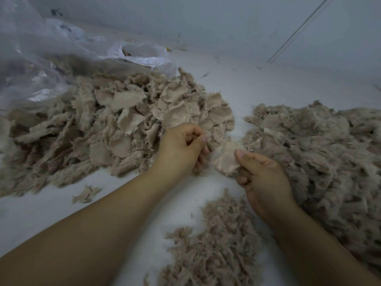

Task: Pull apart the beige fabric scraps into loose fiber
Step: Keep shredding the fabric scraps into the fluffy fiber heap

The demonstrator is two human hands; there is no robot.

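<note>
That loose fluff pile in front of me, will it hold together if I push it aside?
Probably not: the fluff pile looks wispy, with stray tufts at its edges. It likely weighs very little, so a push may scatter it across the smooth white table.

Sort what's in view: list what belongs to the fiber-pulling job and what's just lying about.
Job: left hand; right hand; pale beige fabric scrap held between them; heap of beige fabric scraps; piles of loose beige fiber.

Lying about: clear crumpled plastic bags; white floor.
</note>
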